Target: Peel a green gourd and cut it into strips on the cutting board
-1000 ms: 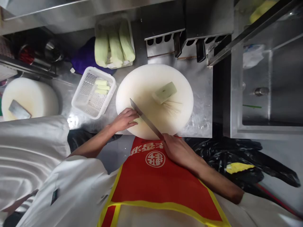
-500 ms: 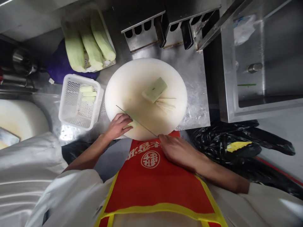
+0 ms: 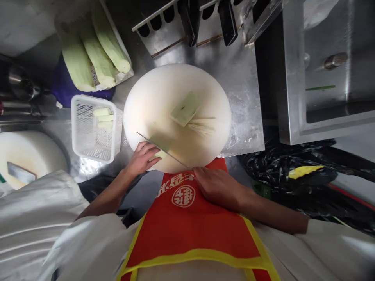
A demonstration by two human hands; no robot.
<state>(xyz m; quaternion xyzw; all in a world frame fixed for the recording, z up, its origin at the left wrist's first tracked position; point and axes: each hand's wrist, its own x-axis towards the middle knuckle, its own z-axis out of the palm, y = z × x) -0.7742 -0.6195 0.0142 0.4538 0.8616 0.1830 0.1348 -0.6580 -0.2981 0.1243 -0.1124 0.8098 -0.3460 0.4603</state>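
Observation:
My right hand [image 3: 215,183] is closed around the handle of a knife [image 3: 172,157], whose blade I see nearly edge-on, slanting up to the left across the round white cutting board [image 3: 140,89]. Beside the blade, my left hand [image 3: 143,158] presses curled fingers and thumb on a pale green gourd piece [image 3: 161,154], mostly hidden by the fingers and knife. Farther back on the board lies a larger gourd block [image 3: 186,109], with thin pale strips [image 3: 203,127] next to it.
Left of the board stands a white perforated basket [image 3: 77,136] with gourd pieces [image 3: 104,118]. Whole peeled gourds [image 3: 101,64] fill a tray behind it. Knives [image 3: 227,23] sit in a rack at the back. A metal sink [image 3: 293,128] is right. Another person's white sleeve [image 3: 38,207] is left.
The whole view has shifted a little. Both hands stay at the board's near edge, with the knife and gourd piece in nearly the same places.

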